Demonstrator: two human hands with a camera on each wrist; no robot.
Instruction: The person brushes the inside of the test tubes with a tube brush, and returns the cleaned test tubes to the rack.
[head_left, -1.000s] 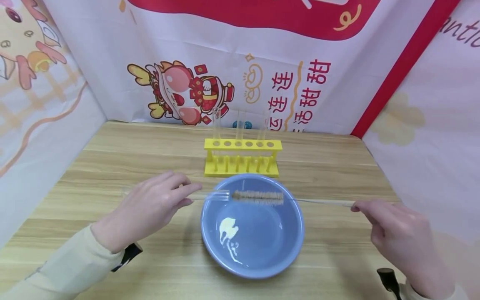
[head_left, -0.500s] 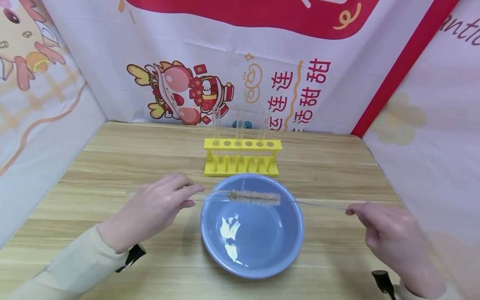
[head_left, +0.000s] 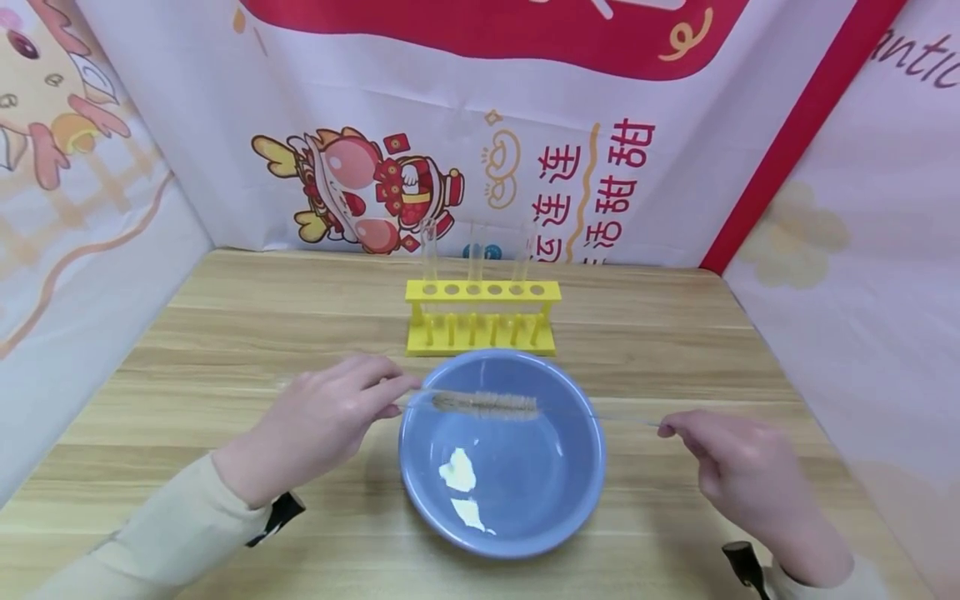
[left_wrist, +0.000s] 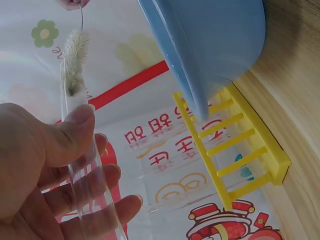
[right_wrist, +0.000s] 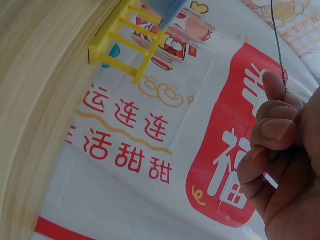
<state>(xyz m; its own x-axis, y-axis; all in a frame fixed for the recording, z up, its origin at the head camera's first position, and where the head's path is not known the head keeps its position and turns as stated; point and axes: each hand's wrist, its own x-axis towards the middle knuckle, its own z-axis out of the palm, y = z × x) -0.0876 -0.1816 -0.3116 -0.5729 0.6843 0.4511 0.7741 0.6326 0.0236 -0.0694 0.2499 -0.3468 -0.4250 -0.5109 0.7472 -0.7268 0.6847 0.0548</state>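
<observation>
My left hand [head_left: 322, 417] holds a clear glass test tube [left_wrist: 87, 185] between thumb and fingers, its mouth pointing right over the blue basin [head_left: 502, 533]. The pale bristle head of a test tube brush [head_left: 502, 406] is partly inside that mouth; in the left wrist view the brush tip shows through the glass. On the right, my right hand [head_left: 742, 475] pinches the brush's thin twisted wire [right_wrist: 278, 45] between thumb and index finger, the other fingers curled. Tube and brush lie nearly in one line above the basin.
Just behind the basin stands a yellow test tube rack [head_left: 483, 292] with 3 clear test tubes [head_left: 476, 254] upright in it. All sits on a wood-grain table [head_left: 637, 325], backed by a printed cloth [head_left: 375, 75]; cloth hangs at both sides too.
The brush has moved left, from outside the tube's mouth to partly inside it. My right hand has come left with the wire; my left hand has shifted slightly right.
</observation>
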